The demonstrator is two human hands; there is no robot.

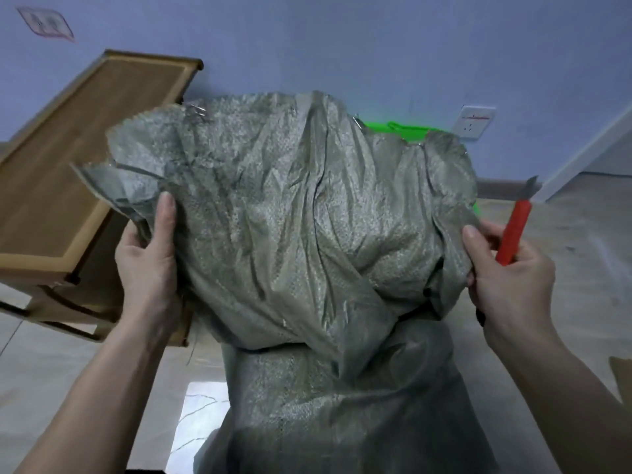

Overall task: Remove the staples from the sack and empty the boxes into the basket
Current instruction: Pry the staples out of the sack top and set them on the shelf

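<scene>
A big grey-green woven sack (290,234) stands in front of me, its top folded over toward me. Metal staples (197,111) show along its upper left edge, and another staple (356,120) sits near the top middle. My left hand (150,265) grips the sack's left flap, thumb on top. My right hand (509,282) pinches the sack's right edge and also holds a red-handled cutter (514,230), blade pointing up. A bright green basket (398,127) peeks out behind the sack. The boxes are hidden inside the sack.
A wooden cabinet (68,172) stands at the left, close to the sack. Behind is a blue wall with a socket (473,123). Pale tiled floor (581,268) spreads to the right, and a cardboard corner (620,374) shows at the right edge.
</scene>
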